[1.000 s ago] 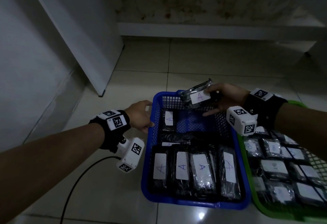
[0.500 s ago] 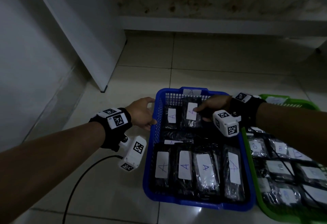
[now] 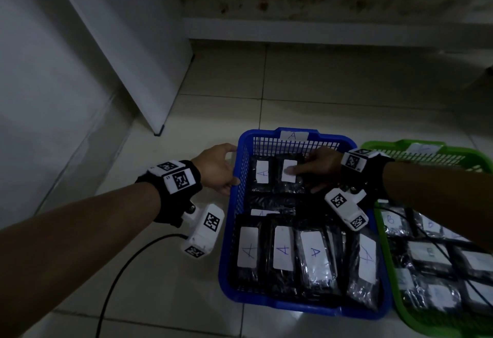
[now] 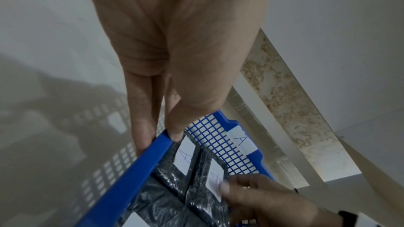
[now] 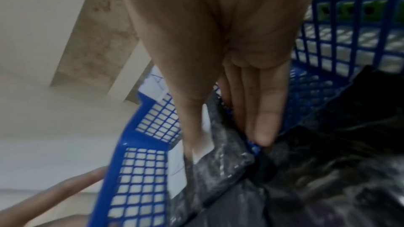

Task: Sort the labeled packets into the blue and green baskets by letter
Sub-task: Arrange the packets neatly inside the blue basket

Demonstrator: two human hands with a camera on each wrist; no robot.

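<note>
An A-labelled packet [image 3: 289, 176] was being set down in the back row of the blue basket [image 3: 298, 308], pinched by the right hand [image 3: 316, 169]. The rim was gripped by the left hand [image 3: 217, 168]. Release seemingly came next.

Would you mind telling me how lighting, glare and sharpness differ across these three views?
Head view: dim, corners dark, a glare spot on the floor tile before the blue basket, lines bowed by the wide lens. Left wrist view: brighter and sharp, mesh shadow on the floor. Right wrist view: soft, blurred around the packet.
</note>
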